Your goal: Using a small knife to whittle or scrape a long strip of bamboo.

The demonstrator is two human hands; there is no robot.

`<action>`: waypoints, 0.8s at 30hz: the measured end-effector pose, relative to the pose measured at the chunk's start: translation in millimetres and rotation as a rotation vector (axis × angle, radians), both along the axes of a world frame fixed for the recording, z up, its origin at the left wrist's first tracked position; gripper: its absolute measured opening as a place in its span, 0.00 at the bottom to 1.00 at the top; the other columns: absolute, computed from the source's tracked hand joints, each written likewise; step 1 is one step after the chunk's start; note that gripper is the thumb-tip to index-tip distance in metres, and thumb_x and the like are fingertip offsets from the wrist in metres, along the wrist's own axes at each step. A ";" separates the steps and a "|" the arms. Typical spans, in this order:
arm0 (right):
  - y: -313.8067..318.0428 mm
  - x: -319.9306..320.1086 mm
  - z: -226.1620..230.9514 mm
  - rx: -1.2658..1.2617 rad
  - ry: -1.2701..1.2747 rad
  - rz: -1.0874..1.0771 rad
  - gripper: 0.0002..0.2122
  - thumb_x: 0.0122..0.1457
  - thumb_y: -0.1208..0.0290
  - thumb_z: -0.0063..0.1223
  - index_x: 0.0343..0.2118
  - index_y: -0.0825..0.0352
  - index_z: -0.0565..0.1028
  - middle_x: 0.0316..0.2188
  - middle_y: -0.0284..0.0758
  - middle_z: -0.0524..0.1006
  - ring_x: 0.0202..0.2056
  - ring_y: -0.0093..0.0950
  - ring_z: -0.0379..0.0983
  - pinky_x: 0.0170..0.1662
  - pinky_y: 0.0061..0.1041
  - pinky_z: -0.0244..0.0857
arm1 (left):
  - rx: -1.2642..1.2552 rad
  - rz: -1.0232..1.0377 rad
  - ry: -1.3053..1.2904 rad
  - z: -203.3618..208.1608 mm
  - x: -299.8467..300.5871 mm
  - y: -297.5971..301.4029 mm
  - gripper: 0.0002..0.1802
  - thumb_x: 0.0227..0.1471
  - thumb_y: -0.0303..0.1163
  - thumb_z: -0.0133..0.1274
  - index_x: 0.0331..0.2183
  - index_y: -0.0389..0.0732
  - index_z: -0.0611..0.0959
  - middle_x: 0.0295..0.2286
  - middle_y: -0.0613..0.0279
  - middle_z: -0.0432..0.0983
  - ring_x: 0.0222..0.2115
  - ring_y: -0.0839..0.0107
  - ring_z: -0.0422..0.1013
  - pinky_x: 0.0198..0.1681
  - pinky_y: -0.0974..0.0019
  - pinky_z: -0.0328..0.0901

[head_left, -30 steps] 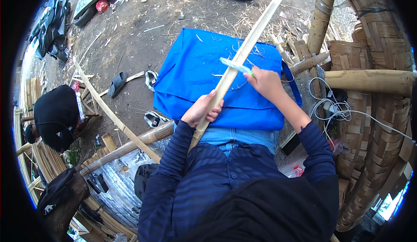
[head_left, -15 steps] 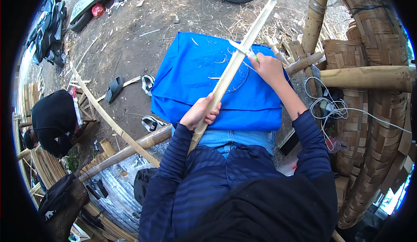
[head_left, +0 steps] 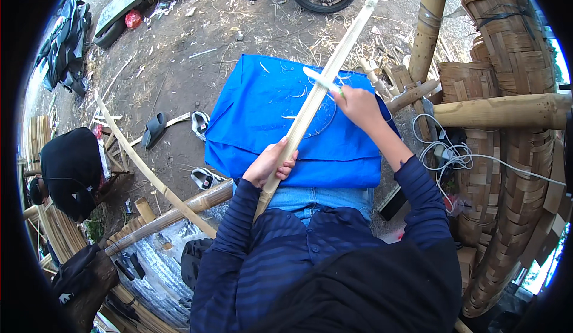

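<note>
Here left hand (head_left: 270,164) grips bamboo strip (head_left: 322,88).

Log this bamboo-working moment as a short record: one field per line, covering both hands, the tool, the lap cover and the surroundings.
left hand: left hand grips the lower part of the bamboo strip
right hand: right hand holds a knife with its blade laid across the strip
strip: long, pale, slanting from the person's lap up toward the top of the view
lap cover: blue cloth with thin shavings on it
right side: woven bamboo baskets and a thick bamboo pole
left side: another person in black, crouched on the dirt ground
</note>
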State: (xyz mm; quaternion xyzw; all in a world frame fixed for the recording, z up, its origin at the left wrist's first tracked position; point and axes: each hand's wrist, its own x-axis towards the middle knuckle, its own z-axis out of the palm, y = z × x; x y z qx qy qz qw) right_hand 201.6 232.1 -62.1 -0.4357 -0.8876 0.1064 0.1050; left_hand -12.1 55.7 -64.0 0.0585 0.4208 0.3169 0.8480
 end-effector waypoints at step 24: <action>20.9 8.2 8.3 -0.031 -0.003 -0.041 0.20 0.59 0.53 0.43 0.20 0.66 0.69 0.12 0.44 0.71 0.18 0.45 0.71 0.22 0.42 0.64 | -0.011 -0.013 -0.043 1.1 -1.7 -2.9 0.27 0.59 0.56 0.35 0.31 0.38 0.70 0.17 0.74 0.57 0.12 0.86 0.52 0.13 0.81 0.49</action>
